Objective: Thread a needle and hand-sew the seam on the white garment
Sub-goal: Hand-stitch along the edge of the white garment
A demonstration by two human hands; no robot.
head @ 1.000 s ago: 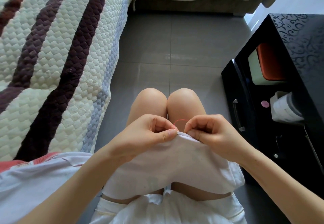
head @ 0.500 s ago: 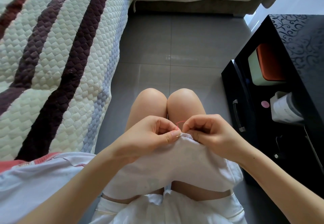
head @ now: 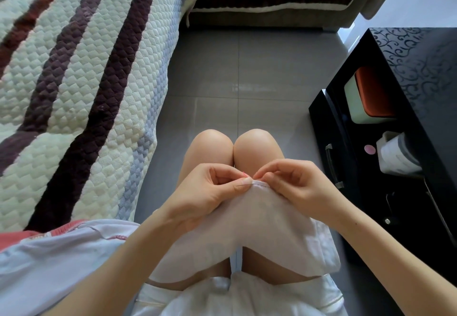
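While the white garment [head: 259, 229] drapes over our thighs, our left hand [head: 205, 197] pinches its far hem, needle [head: 241, 186] along the thumb, right hand [head: 294, 187], grip clamped on the hem beside, red thread [head: 244, 173] between.

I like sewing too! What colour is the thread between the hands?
The thread is pinkish red, best seen in the head view.

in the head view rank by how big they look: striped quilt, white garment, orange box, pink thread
1. striped quilt
2. white garment, helped by nearness to the camera
3. orange box
4. pink thread, only a speck
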